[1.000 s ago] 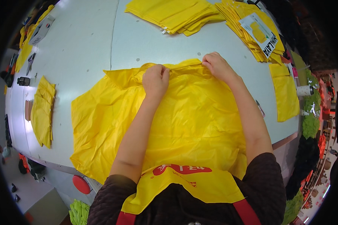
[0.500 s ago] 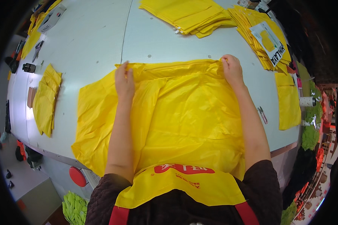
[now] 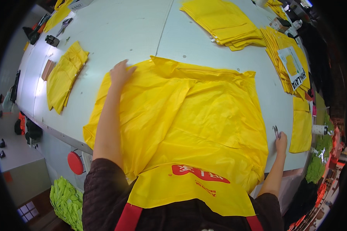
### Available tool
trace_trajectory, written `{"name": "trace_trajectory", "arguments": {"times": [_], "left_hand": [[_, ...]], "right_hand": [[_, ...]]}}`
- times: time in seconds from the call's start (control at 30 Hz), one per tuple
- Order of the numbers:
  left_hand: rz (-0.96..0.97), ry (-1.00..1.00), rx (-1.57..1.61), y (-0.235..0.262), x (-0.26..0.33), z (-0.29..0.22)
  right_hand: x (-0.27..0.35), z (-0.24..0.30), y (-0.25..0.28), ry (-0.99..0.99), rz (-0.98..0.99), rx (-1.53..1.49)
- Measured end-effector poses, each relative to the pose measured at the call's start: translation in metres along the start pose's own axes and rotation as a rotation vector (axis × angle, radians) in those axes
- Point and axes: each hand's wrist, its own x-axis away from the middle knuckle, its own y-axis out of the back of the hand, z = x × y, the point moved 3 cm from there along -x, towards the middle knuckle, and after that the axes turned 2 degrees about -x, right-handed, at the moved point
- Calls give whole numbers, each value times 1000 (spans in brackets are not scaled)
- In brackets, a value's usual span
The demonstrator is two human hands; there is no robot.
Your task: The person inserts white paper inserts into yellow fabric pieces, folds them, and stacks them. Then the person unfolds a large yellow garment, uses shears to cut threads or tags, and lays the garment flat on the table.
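A large sheet of thin, shiny yellow fabric (image 3: 216, 111) lies spread over the table before me, creased, with a seamed band along its far edge. My left hand (image 3: 121, 73) rests at the fabric's far left edge, fingers extended and thumb apart. Beyond the fabric's right side, my right hand (image 3: 281, 143) is closed around the lower end of small thread snips (image 3: 275, 131), whose tips point away from me. Part of the snips is hidden by the fingers.
Stacks of folded yellow fabric (image 3: 223, 25) and a fanned pile (image 3: 273, 50) with a printed card (image 3: 293, 67) sit far right. A yellow piece (image 3: 302, 127) lies near the right edge, another (image 3: 67, 77) at left. A black object (image 3: 52, 41) and scissors (image 3: 65, 25) stand far left.
My right hand has left the fabric's far right corner and come down to the snips, taking hold of them. My left hand has shifted left along the far edge. The view has turned.
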Motion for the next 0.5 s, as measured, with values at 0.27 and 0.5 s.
{"name": "trace_trajectory", "arguments": {"times": [0.27, 0.5], "left_hand": [[248, 90, 339, 0, 5, -76], [280, 442, 1438, 2, 75, -60]], "right_hand": [[23, 48, 5, -123, -166, -34], [16, 18, -19, -288, -29, -599]]}}
